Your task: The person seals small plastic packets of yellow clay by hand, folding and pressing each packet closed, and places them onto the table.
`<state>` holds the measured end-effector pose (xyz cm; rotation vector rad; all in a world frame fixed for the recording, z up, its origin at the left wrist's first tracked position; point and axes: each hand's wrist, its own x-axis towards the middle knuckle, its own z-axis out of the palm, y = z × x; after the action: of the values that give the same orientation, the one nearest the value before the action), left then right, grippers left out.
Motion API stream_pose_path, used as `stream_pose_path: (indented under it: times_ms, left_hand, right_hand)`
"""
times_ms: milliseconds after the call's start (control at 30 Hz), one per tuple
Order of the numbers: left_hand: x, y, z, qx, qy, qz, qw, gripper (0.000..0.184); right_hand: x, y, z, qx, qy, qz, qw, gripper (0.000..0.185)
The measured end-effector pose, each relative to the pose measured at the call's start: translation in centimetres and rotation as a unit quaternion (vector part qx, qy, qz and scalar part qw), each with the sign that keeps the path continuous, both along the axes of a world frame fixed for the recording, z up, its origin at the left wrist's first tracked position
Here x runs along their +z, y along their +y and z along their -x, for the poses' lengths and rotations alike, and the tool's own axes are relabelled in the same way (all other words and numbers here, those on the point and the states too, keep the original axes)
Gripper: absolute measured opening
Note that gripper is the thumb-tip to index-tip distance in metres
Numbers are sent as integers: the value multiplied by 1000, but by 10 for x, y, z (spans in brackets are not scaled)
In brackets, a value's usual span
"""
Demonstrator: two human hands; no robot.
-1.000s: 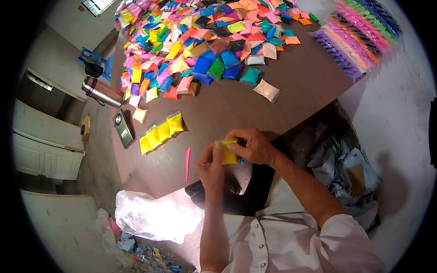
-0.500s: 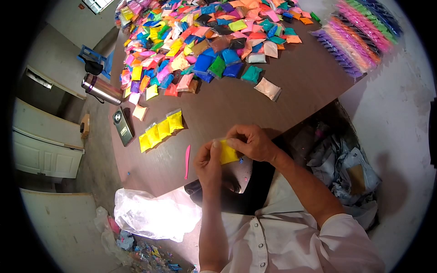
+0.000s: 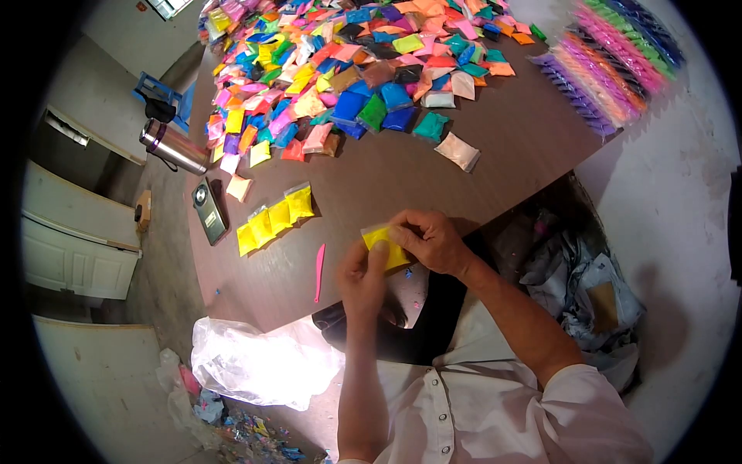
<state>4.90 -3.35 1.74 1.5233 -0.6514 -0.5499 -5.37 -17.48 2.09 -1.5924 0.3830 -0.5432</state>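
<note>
Between my two hands, above the near edge of the table, is a small yellow packet (image 3: 397, 257). My left hand (image 3: 362, 277) pinches its left side, the thumb lying across its face. My right hand (image 3: 427, 240) grips the upper right part with thumb and curled fingers. A joined row of yellow packets (image 3: 275, 220) lies on the table to the left. Closer to my left hand rests a pink plastic knife-like tool (image 3: 319, 272). What fills the packet cannot be made out beyond its yellow colour.
A wide heap of coloured packets (image 3: 309, 85) covers the far table (image 3: 495, 182). Bundled coloured strips in plastic (image 3: 610, 66) lie at the far right corner. A steel flask (image 3: 174, 147) and a phone (image 3: 209, 211) stand and lie at left. A bin of wrappers (image 3: 587, 286) is below, right.
My left thumb has shifted from the packet's top edge down onto its face, and more of the yellow packet shows. My right hand has barely moved.
</note>
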Motion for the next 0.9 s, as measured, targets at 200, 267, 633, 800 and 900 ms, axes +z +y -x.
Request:
stream_pose_path:
  times_ms: [200,267,633,800,900]
  left_hand:
    - [3,4,-3,-20,25,3,999,31]
    - [2,4,-4,-28,41,-8,999,32]
    - [14,3,1,-27,70,15,997,31]
    - [10,3,-3,-25,75,-13,997,30]
    - [6,4,-4,-24,89,5,996,29]
  right_hand:
    - [1,0,0,-11,13,12,1000,24]
    - [-2,1,-1,-24,10,0,1000,24]
    - [8,1,0,-6,9,98,995,28]
    - [-7,0,-2,-15,-9,13,1000,29]
    - [-3,-2,-1,-23,-4,-3,1000,29]
